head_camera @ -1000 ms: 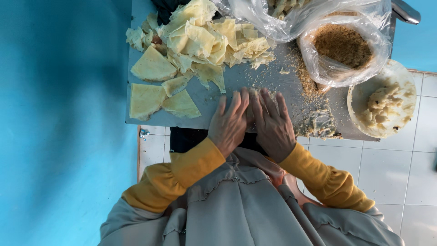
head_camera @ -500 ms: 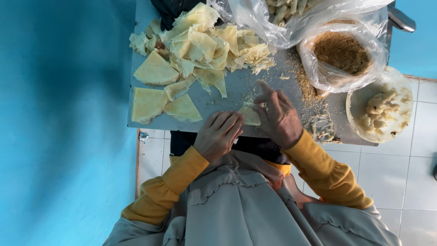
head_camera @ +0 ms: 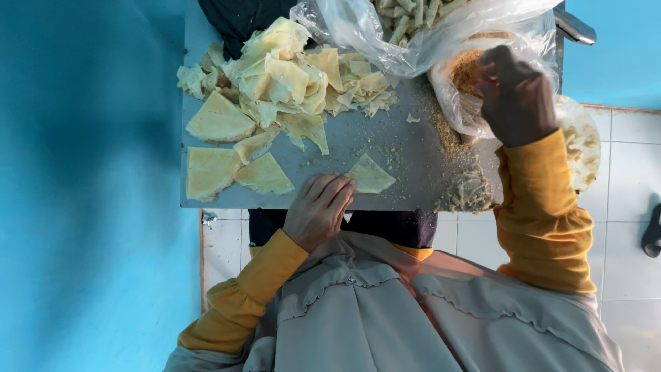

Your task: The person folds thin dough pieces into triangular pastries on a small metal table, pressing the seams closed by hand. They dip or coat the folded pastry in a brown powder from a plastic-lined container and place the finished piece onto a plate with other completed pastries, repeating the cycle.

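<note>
Reaching away from the sheet it was pressing half a second ago, the right hand [head_camera: 515, 93] has gone up into the clear plastic bag of brown crumbs [head_camera: 475, 76], fingers bunched down into the filling. Whether it has already pinched up a portion I cannot tell; the fingertips are buried in the bag and the knuckles hide them.

The left hand [head_camera: 320, 207] has stayed low on the grey tabletop [head_camera: 413, 148], lying flat with fingers together and nothing clasped. Its fingertips touch the near corner of a single triangular wrapper [head_camera: 370, 176], which lies just beyond and to the right of them. A second ago both hands were pressed side by side on that spot; now one pins the wrapper and the other fetches crumbs, so to my eye a fresh piece has been laid out and is about to be filled.

Beyond the left hand and off to its left lie three more cut triangles [head_camera: 220, 151], well apart from the pinned one, and behind them a loose heap of pale yellow sheets [head_camera: 289, 72]. Above the right hand a second bag [head_camera: 406, 27] holds finger-shaped rolls. Under that wrist sits a white bowl [head_camera: 585, 145], with spilled crumbs [head_camera: 461, 186] between the two hands.
</note>
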A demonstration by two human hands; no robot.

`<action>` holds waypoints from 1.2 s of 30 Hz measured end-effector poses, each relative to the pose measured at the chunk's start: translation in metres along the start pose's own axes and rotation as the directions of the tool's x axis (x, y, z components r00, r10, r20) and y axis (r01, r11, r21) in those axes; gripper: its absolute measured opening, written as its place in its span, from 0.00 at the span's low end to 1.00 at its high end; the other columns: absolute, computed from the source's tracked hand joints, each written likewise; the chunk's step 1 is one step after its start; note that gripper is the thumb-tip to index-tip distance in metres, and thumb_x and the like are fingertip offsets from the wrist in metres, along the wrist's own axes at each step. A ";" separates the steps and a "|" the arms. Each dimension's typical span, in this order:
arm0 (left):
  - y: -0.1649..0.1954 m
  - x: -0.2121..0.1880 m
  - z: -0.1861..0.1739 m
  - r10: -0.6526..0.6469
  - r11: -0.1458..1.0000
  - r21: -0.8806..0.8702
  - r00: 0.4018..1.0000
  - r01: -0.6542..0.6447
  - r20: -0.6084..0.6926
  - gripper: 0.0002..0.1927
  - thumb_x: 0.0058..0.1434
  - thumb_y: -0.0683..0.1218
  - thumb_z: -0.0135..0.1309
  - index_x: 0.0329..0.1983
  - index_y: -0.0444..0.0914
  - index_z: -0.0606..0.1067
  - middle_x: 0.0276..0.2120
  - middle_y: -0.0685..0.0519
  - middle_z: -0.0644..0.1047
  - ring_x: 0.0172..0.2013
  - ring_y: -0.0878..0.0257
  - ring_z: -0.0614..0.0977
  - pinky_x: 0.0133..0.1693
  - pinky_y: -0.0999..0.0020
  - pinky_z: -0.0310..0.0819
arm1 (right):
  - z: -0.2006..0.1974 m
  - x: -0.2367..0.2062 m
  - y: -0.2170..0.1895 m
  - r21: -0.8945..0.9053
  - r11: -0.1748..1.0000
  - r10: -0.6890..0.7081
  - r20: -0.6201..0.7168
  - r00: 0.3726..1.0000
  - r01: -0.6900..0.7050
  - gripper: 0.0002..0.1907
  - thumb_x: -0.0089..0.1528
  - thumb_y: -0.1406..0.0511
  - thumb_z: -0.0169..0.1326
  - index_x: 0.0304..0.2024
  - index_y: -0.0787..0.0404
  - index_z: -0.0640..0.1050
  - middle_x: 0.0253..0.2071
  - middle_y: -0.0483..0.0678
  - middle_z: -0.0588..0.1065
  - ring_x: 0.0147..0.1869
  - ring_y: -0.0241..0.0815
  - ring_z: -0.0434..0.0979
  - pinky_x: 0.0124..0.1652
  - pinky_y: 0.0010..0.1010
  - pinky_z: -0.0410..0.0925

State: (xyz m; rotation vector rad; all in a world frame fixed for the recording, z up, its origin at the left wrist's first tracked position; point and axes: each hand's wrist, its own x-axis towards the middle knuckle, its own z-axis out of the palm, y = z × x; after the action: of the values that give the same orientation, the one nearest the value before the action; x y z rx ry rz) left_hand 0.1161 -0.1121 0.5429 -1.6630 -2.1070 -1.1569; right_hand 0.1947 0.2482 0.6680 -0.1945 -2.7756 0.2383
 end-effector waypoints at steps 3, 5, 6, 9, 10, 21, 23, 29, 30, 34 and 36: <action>0.000 0.000 0.002 -0.003 1.000 0.002 1.000 0.003 -0.013 0.16 0.67 0.42 0.56 0.57 0.33 0.76 0.55 0.48 0.76 0.58 0.52 0.75 0.60 0.54 0.71 | 0.020 -0.005 0.022 -0.094 0.996 -0.002 0.067 0.998 0.009 0.11 0.67 0.75 0.54 0.51 0.63 0.70 0.40 0.59 0.81 0.42 0.54 0.85 0.43 0.41 0.77; 0.001 0.001 0.003 -0.008 1.000 0.010 1.000 0.008 -0.016 0.16 0.66 0.42 0.57 0.57 0.34 0.76 0.55 0.48 0.76 0.58 0.52 0.75 0.60 0.54 0.71 | 0.032 -0.003 0.035 -0.195 0.980 0.085 0.166 0.983 -0.052 0.14 0.64 0.73 0.57 0.52 0.61 0.73 0.32 0.60 0.80 0.35 0.58 0.83 0.39 0.47 0.75; 0.001 0.002 0.004 -0.007 1.000 0.004 1.000 0.007 -0.021 0.16 0.66 0.42 0.57 0.56 0.33 0.76 0.55 0.48 0.76 0.57 0.51 0.76 0.60 0.54 0.71 | 0.036 -0.002 0.042 -0.175 0.983 0.081 0.174 0.981 -0.050 0.16 0.63 0.73 0.57 0.52 0.63 0.72 0.31 0.61 0.79 0.35 0.60 0.82 0.38 0.47 0.74; 0.003 0.003 0.003 -0.022 1.000 -0.011 0.999 0.022 -0.025 0.15 0.66 0.41 0.58 0.55 0.33 0.76 0.55 0.48 0.76 0.56 0.51 0.76 0.58 0.55 0.73 | 0.045 -0.002 0.055 -0.136 0.988 0.103 0.231 0.967 -0.073 0.18 0.61 0.73 0.56 0.53 0.65 0.69 0.29 0.64 0.77 0.33 0.62 0.80 0.34 0.48 0.74; 0.003 0.003 0.002 -0.032 0.999 -0.007 0.999 0.032 -0.024 0.14 0.65 0.40 0.58 0.54 0.33 0.76 0.54 0.48 0.76 0.55 0.51 0.76 0.57 0.56 0.73 | 0.047 -0.003 0.058 -0.138 0.986 0.132 0.262 0.956 -0.098 0.18 0.62 0.73 0.55 0.54 0.66 0.68 0.29 0.65 0.77 0.32 0.61 0.80 0.34 0.48 0.73; 0.009 0.013 -0.001 -0.362 0.918 -0.208 0.928 0.339 -0.086 0.13 0.63 0.42 0.61 0.45 0.31 0.72 0.49 0.43 0.71 0.48 0.44 0.74 0.50 0.54 0.71 | 0.029 -0.017 -0.023 0.629 0.777 -0.076 0.143 0.987 -0.031 0.13 0.67 0.75 0.58 0.50 0.65 0.67 0.40 0.50 0.75 0.36 0.36 0.78 0.37 0.25 0.75; 0.012 0.016 -0.002 -0.394 0.902 -0.223 0.916 0.370 -0.074 0.12 0.62 0.41 0.62 0.44 0.32 0.72 0.48 0.43 0.71 0.48 0.44 0.74 0.50 0.53 0.71 | 0.047 -0.030 -0.070 0.654 0.756 -0.126 0.188 0.974 -0.029 0.12 0.63 0.75 0.60 0.46 0.65 0.72 0.39 0.50 0.74 0.37 0.37 0.77 0.35 0.27 0.74; 0.016 0.022 -0.007 -0.402 0.897 -0.226 0.913 0.379 -0.065 0.11 0.58 0.38 0.61 0.40 0.33 0.72 0.45 0.45 0.70 0.47 0.46 0.74 0.49 0.54 0.70 | 0.068 -0.050 -0.146 0.393 0.867 -0.359 0.069 0.931 0.305 0.10 0.61 0.77 0.54 0.45 0.65 0.74 0.41 0.52 0.78 0.44 0.48 0.81 0.42 0.36 0.75; 0.016 0.022 -0.007 -0.404 0.898 -0.221 0.912 0.381 -0.067 0.10 0.59 0.38 0.61 0.39 0.33 0.72 0.45 0.45 0.70 0.46 0.46 0.74 0.49 0.54 0.70 | 0.063 -0.052 -0.148 0.334 0.869 -0.401 0.045 0.915 0.365 0.12 0.59 0.75 0.54 0.46 0.66 0.73 0.44 0.53 0.79 0.46 0.50 0.81 0.43 0.37 0.75; 0.016 0.023 -0.005 -0.410 0.895 -0.219 0.910 0.389 -0.058 0.08 0.59 0.36 0.60 0.37 0.34 0.71 0.43 0.46 0.70 0.45 0.47 0.74 0.48 0.55 0.70 | 0.049 -0.070 -0.146 0.183 0.898 -0.408 0.004 0.913 0.400 0.16 0.56 0.74 0.53 0.48 0.65 0.73 0.50 0.54 0.80 0.51 0.53 0.82 0.47 0.39 0.76; 0.017 0.022 -0.004 -0.396 0.903 -0.208 0.916 0.377 -0.062 0.08 0.59 0.36 0.59 0.37 0.33 0.71 0.43 0.45 0.71 0.44 0.47 0.74 0.47 0.55 0.70 | 0.049 -0.080 -0.144 0.191 0.943 -0.277 0.001 0.961 0.271 0.13 0.59 0.75 0.54 0.47 0.65 0.73 0.48 0.53 0.79 0.49 0.52 0.82 0.45 0.39 0.76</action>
State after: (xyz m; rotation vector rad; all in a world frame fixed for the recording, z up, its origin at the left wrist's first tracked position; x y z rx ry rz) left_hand 0.1226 -0.0980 0.5660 -1.2447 -2.3922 -1.5697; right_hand 0.2370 0.0871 0.6230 0.2439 -2.7436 0.4324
